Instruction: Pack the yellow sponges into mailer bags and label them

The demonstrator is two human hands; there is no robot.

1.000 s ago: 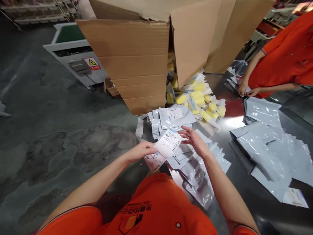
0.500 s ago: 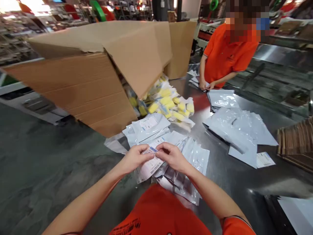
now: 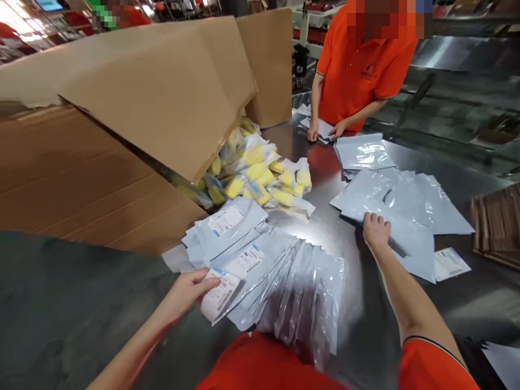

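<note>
My left hand (image 3: 195,292) pinches a small bunch of printed shipping labels (image 3: 221,295) between thumb and fingers, at the left edge of a fanned row of grey plastic mailing bags (image 3: 280,271). Out to the right, my right hand (image 3: 377,230) has its fingers curled at the near edge of a loose pile of flat grey mailing bags (image 3: 390,197); its thumb is hidden. Behind the fanned row lies a labelled mailing bag (image 3: 227,219) on others. Yellow items in clear wrapping (image 3: 255,173) spill from a big cardboard box (image 3: 162,92).
A co-worker in an orange shirt (image 3: 365,65) handles flat bags across the metal table (image 3: 353,271). A loose label sheet (image 3: 450,264) lies by the right pile. Stacked brown cardboard (image 3: 498,225) stands at the right edge. More bags (image 3: 501,360) lie at the lower right.
My hands have parted: the left keeps the labels and has moved left, while the right has reached right to the flat bag pile. The view has shifted closer to the table.
</note>
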